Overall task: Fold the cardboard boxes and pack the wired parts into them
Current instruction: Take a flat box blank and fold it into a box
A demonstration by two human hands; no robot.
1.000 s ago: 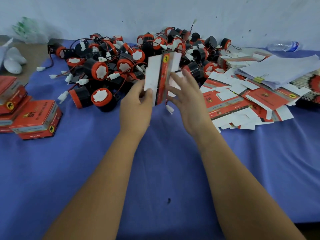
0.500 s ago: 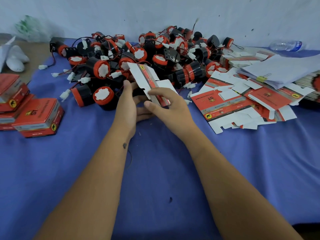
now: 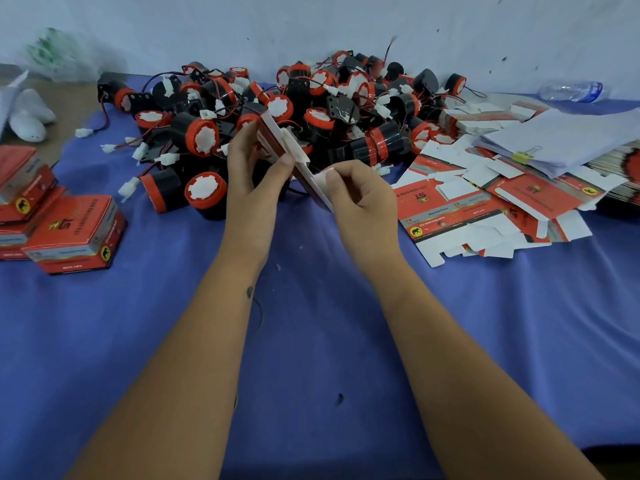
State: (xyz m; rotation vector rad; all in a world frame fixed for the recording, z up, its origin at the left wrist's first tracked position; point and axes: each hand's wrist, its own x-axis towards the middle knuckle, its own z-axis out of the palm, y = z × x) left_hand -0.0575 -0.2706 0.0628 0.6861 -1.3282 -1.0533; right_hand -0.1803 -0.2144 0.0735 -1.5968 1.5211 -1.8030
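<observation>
Both hands met over the blue cloth point(image 3: 311, 341), just in front of the heap of parts point(image 3: 311, 109), with a flat box blank point(image 3: 304, 168) held edge-on between them. The left hand point(image 3: 252, 174) gripped the blank's far end, thumb along the near face and fingers curled behind it, so that only their tips showed past the top edge. The right hand point(image 3: 360, 199) pinched a white flap at the blank's near end between thumb and curled forefinger, the other fingers tucked into the palm. The blank slanted from upper left to lower right, red print on one face, white card on the other, and was clear of the cloth. The parts lay piled against the wall point(image 3: 311, 26): black cylinders with red caps and white discs, trailing red and black wires that ended in white plugs point(image 3: 128, 187). Several had rolled forward, and one part point(image 3: 206, 192) sat just beside the left hand. To the right, unfolded blanks point(image 3: 450, 209) lay fanned in a loose stack near the right hand, partly under a clipped sheaf of papers point(image 3: 571, 140). A plastic bottle point(image 3: 571, 90) lay on its side at the wall beyond them. Folded boxes point(image 3: 76, 233) stood at the left edge, well apart from the hands. White objects point(image 3: 29, 116) rested at the far left; what they were I could not tell.
</observation>
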